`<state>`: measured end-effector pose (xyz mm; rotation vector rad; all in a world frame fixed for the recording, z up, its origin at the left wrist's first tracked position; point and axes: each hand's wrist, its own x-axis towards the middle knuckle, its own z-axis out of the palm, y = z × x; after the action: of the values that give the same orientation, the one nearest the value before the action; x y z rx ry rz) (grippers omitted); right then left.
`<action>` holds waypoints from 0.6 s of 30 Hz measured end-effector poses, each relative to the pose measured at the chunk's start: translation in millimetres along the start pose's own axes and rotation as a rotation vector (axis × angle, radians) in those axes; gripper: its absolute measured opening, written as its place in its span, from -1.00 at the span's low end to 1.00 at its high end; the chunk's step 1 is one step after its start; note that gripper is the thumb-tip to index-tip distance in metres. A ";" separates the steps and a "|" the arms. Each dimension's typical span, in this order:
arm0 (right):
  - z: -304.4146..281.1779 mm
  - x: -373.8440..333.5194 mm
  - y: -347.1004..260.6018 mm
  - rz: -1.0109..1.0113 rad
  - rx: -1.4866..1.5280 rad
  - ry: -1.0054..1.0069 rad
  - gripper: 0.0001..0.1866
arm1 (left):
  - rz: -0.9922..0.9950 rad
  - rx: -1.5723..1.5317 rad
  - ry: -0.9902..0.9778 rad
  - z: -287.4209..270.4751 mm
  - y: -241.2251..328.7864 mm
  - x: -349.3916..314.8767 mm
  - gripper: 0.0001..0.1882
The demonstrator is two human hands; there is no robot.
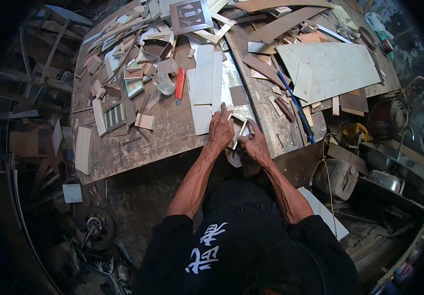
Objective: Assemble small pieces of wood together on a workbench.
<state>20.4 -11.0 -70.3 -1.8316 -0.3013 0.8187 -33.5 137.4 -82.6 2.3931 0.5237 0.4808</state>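
Note:
At the near edge of the workbench (138,152), both hands are on a small pale wooden frame (243,128). My left hand (220,129) grips its left side, with the index finger pointing forward along the wood. On the right side, my right hand (254,142) pinches the frame between thumb and fingers. Pale flat boards (203,73) lie just beyond my left hand. A red utility knife (180,84) rests left of those boards, beside a crumpled clear plastic container (163,83). My fingers cover parts of the frame.
Wood offcuts and small boxes crowd the bench's left half, near a square frame (191,15). At right lie a large pale panel (327,71), a blue bar (298,108) and dark red sticks (285,109). A jerrycan (337,178) and metal sink (385,181) stand off the bench's right side.

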 end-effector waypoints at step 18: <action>-0.3 1.9 3.7 -0.004 0.023 -0.021 -0.22 | -0.128 -0.046 0.004 3.3 3.4 -7.4 -0.14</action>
<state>21.4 -11.6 -74.3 -1.8020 -0.3072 0.8359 -37.5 129.8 -84.3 2.2991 0.6554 0.4360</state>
